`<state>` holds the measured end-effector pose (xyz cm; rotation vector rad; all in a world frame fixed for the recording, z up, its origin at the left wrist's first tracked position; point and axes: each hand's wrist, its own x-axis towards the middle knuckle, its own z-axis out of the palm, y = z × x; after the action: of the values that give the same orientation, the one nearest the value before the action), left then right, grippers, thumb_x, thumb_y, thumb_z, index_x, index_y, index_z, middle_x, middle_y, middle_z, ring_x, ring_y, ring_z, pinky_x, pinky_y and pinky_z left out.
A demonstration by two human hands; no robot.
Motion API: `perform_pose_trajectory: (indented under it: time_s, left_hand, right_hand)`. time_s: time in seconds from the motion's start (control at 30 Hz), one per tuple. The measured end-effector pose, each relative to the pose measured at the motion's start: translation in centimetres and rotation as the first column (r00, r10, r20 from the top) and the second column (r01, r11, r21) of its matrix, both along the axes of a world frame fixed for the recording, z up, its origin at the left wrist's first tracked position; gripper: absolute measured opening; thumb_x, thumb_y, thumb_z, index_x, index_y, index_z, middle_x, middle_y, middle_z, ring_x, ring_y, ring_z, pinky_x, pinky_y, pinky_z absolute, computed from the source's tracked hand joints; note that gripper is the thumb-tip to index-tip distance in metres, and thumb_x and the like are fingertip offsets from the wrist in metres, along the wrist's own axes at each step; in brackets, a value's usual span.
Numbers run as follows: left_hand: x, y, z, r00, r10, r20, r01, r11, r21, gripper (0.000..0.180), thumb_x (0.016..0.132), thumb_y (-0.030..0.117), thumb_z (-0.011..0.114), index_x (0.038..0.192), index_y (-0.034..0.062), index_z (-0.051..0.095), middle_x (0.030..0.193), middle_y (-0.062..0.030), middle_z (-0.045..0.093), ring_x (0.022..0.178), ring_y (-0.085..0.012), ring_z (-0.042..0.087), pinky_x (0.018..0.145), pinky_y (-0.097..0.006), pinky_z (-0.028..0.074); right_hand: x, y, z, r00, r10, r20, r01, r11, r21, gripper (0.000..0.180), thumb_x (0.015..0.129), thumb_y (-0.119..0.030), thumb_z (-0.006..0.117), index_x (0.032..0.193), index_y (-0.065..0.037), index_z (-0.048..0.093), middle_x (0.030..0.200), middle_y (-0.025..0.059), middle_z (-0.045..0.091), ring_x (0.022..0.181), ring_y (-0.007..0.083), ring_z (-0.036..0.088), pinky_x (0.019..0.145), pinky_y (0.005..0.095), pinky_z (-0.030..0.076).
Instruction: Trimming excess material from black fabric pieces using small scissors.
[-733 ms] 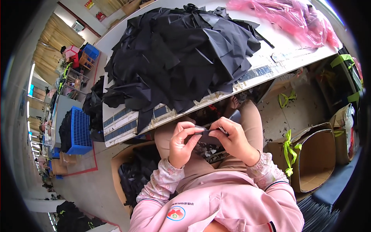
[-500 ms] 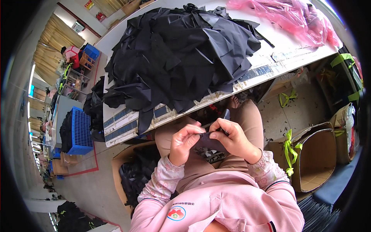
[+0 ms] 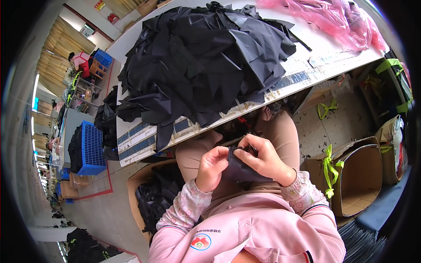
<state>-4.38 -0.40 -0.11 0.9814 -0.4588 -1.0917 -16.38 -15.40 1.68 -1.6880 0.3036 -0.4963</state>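
Observation:
A small black fabric piece (image 3: 243, 170) is stretched between my hands over my lap. My left hand (image 3: 211, 168) is closed, its thumb and forefinger pinching the left edge of the fabric. From the other side my right hand (image 3: 265, 160) grips the same piece, thumb on top and fingers curled. Something thin and dark pokes out by the right fingers; its kind is hidden. Beyond my hands, a large heap of black fabric pieces (image 3: 197, 65) covers much of the white table (image 3: 302, 65) and hangs over its near edge.
Pink plastic sheeting (image 3: 333, 24) lies at the table's far right. A cardboard box of black fabric (image 3: 160, 197) stands left of my legs. Another cardboard box (image 3: 359, 179), with a yellow-green ribbon (image 3: 330, 173), is at right. A blue crate (image 3: 93, 147) stands farther left; a person (image 3: 81, 61) is beyond.
The fabric has swung up and spread flatter below my fingers. My left hand has shifted slightly right and nearer to me. The dark tool end above my right hand no longer shows.

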Motion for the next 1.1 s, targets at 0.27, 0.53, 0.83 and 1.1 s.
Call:
perform_pose_trajectory:
  time_s: [0.27, 0.53, 0.83, 1.1]
  left_hand:
    - [-0.2, 0.0, 1.4, 0.911, -0.019, 0.412, 0.005, 0.999, 0.033, 0.023, 0.084, -0.005, 0.063, 0.106, -0.0026, 0.059, 0.102, -0.0025, 0.054, 0.094, -0.0102, 0.054, 0.086, -0.024, 0.045]
    - [0.6, 0.1, 1.5, 0.985, -0.093, 0.143, 0.094, 0.996, -0.002, 0.013, 0.081, -0.007, 0.064, 0.092, 0.0007, 0.064, 0.103, -0.0041, 0.055, 0.096, -0.0128, 0.054, 0.090, -0.028, 0.043]
    - [0.0, -0.2, 1.4, 0.991, -0.030, 0.131, 0.044, 0.994, -0.104, 0.014, 0.079, -0.009, 0.061, 0.088, 0.0023, 0.061, 0.097, -0.0029, 0.055, 0.091, -0.0122, 0.054, 0.088, -0.028, 0.043]
    - [-0.7, -0.3, 0.4, 0.781, 0.083, 0.619, -0.109, 0.994, 0.004, 0.016, 0.076, -0.009, 0.062, 0.090, 0.0001, 0.061, 0.092, -0.0028, 0.056, 0.083, -0.0128, 0.056, 0.077, -0.024, 0.045]
  right_hand:
    - [0.3, 0.3, 0.0, 0.998, -0.048, -0.045, 0.049, 0.998, 0.032, 0.019, 0.082, -0.013, 0.070, 0.082, 0.001, 0.057, 0.061, 0.0054, 0.052, 0.056, 0.0083, 0.047, 0.050, 0.0268, 0.040]
    - [0.7, -0.2, -1.7, 0.981, 0.090, 0.174, -0.153, 0.904, 0.398, 0.012, 0.085, -0.007, 0.071, 0.090, -0.004, 0.060, 0.079, -0.0049, 0.059, 0.067, 0.0034, 0.050, 0.060, 0.0204, 0.042]
    - [1.0, -0.6, -1.3, 0.961, 0.264, 0.081, -0.260, 0.767, 0.587, 0.018, 0.084, -0.003, 0.069, 0.098, -0.003, 0.058, 0.090, 0.0000, 0.061, 0.083, 0.0067, 0.056, 0.073, 0.0209, 0.046]
    - [0.4, -0.1, 1.9, 0.977, -0.187, 0.103, 0.194, 0.979, -0.067, 0.038, 0.075, -0.007, 0.076, 0.107, -0.003, 0.056, 0.099, -0.0003, 0.055, 0.069, 0.0042, 0.045, 0.060, 0.0172, 0.038]
